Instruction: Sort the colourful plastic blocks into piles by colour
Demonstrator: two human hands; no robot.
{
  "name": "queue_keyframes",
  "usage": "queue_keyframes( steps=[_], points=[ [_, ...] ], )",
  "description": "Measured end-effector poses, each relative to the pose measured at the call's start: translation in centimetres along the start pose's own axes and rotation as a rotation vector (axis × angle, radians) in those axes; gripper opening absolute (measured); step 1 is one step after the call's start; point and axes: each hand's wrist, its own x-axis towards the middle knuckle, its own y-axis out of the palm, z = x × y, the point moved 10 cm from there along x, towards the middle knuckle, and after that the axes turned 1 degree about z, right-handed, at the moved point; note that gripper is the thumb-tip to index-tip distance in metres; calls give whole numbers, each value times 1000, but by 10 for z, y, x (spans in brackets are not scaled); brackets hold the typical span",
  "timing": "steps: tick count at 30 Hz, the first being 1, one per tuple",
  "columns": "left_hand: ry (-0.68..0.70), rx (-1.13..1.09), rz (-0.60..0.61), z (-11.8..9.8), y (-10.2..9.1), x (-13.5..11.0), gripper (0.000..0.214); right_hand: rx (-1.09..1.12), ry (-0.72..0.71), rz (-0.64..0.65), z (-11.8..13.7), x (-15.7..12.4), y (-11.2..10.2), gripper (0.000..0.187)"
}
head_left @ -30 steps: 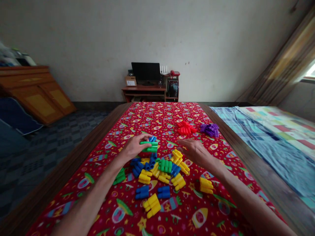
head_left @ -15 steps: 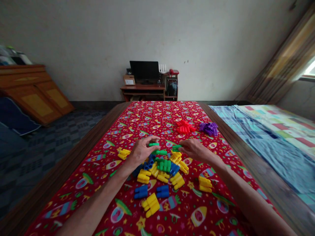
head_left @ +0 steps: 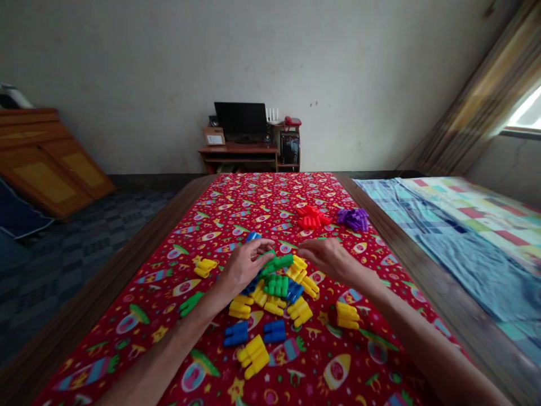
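Observation:
My left hand [head_left: 244, 265] hovers over a heap of plastic blocks [head_left: 276, 293] in yellow, blue and green, its fingers pinched on a green block [head_left: 278, 263]. My right hand [head_left: 327, 258] is just right of it, palm down with fingers curled, close to that green block; I cannot see anything in it. A blue block [head_left: 252, 236] lies just beyond my left fingertips. Under everything is a red cloth [head_left: 236, 208] printed with rockets.
Red blocks [head_left: 310, 217] and purple blocks [head_left: 353, 218] sit in two small piles farther back. Lone yellow blocks [head_left: 205, 266] lie to the left and right [head_left: 347, 316] of the heap. The wooden table edge [head_left: 382, 225] borders a bed at right.
My left hand dropped from the far side of the heap toward the middle, still on a green block. My right hand came in beside it. A yellow block now lies left of the heap.

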Motion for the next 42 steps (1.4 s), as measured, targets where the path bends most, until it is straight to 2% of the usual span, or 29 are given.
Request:
queue_keyframes(
  steps=[3, 6, 8, 10, 14, 16, 18, 20, 23, 27, 30, 33, 36, 38, 40, 42],
  points=[
    [54, 14, 46, -16, 9, -4, 32, 207, -121, 26, 32, 0, 27, 27],
    [63, 29, 46, -17, 7, -4, 31, 223, -115, 59, 30, 2, 37, 20],
    [41, 33, 25, -10, 0, -2, 31, 191, -85, 77, 15, 4, 30, 20],
    [25, 42, 3, -2, -7, 1, 32, 146, -37, 62, -8, 5, 13, 22],
    [34, 59, -25, 6, -16, 5, 36, -44, 138, -93, -68, 1, -26, 25],
    [49, 79, -31, 6, -17, 5, 35, -186, 229, -156, -94, -5, -35, 26],
    [60, 94, -32, 4, -16, 5, 33, -305, 304, -177, -116, -11, -34, 30],
    [61, 95, -25, 3, -14, 4, 32, -364, 323, -151, -128, -15, -25, 39],
    [54, 83, -13, 1, -12, 3, 31, -376, 270, -98, -130, -15, -14, 54],
    [52, 72, -16, -4, -11, 2, 29, -359, 315, -105, -129, -13, -25, 60],
    [44, 62, -24, -8, -11, 2, 29, -318, 349, -120, -116, -10, -36, 60],
    [18, 8, -35, -7, -9, 1, 28, -160, 238, -151, -74, -2, -34, 58],
    [-24, -113, -16, -4, 2, -2, 33, 143, 14, -82, -14, 4, -6, 46],
    [-45, -205, 4, -4, 11, -5, 39, 299, -77, -19, 17, 4, 17, 33],
    [-50, -266, 9, -6, 18, -8, 42, 359, -74, -22, 28, 4, 30, 27],
    [-46, -282, 2, -9, 20, -9, 42, 363, -20, -45, 23, 6, 34, 22]
  ],
)
